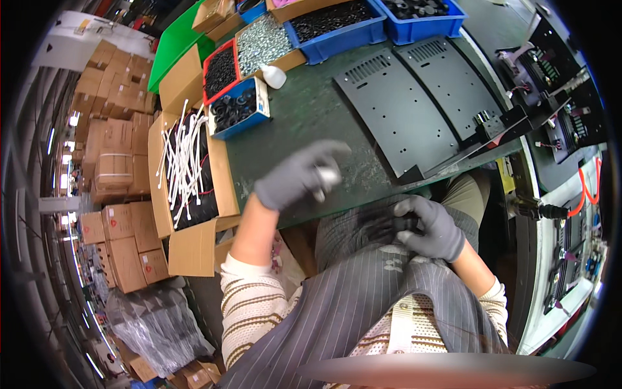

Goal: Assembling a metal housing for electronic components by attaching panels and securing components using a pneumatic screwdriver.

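Observation:
My left hand (299,176), in a grey glove, hovers over the near edge of the dark green worktable (291,123). Its index finger points out to the right. The other fingers are smeared by motion, and a pale patch shows at their tips that I cannot make out. My right hand (433,228), also gloved in grey, is above my lap in front of the striped apron (350,292). Thumb and fingers are bent but apart, with nothing visible between them. To the right of my left hand lie two dark grey slotted metal panels (405,117) (447,81), side by side.
Blue bins (340,32) of small black parts line the far edge, beside a red tray (220,71) and a white bottle (273,76). At left, an open carton (223,175) holds white cable ties (181,162). Black assemblies (544,78) with wires stand at right.

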Available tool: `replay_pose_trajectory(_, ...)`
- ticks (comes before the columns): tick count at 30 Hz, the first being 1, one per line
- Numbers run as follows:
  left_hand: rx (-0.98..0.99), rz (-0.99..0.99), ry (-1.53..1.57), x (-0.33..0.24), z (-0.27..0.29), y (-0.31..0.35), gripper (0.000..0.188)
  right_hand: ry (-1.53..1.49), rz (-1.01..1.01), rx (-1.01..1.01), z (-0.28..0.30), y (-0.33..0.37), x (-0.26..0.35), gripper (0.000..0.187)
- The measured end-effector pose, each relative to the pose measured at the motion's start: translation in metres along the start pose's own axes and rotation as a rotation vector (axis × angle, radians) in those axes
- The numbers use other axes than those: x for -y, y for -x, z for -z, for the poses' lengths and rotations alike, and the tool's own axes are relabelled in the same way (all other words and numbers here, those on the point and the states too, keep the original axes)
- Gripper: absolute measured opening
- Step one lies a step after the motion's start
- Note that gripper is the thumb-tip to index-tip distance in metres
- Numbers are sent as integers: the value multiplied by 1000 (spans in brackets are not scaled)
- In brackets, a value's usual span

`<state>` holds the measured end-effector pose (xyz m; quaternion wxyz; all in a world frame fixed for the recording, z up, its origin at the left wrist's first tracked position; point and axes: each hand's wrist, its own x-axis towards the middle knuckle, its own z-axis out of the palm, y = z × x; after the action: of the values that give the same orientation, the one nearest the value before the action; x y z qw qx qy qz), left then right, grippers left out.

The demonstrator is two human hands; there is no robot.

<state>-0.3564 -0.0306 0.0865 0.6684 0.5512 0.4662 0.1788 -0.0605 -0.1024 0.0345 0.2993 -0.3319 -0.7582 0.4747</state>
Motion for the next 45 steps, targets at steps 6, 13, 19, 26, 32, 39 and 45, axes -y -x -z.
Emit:
replay_pose_trajectory(6,-833,-102,-350,-3,115,-2,24,-176,-145,-53,-1,16,-7,42)
replay_pose_trajectory(13,-814,178,-1079,3,179,-21,31,-38,-125,-14,5,17,-8,39)
replay_pose_trajectory(19,-736,358,-1209,10,182,-46,34,-281,-226,-143,-4,25,-13,54)
replay_pose_trajectory(26,-989,106,-888,27,196,-24,33,-625,-328,-158,18,38,-13,52)
replay_pose_trajectory(32,-1023,82,-867,34,206,-17,32,-462,-309,-132,27,36,-14,43)
replay_pose_trajectory(39,-964,71,-840,20,202,-19,31,-470,-314,-170,28,38,-18,43)
replay_pose_trajectory(45,-979,188,-1056,29,205,-27,31,-535,-378,-237,30,44,-20,44)
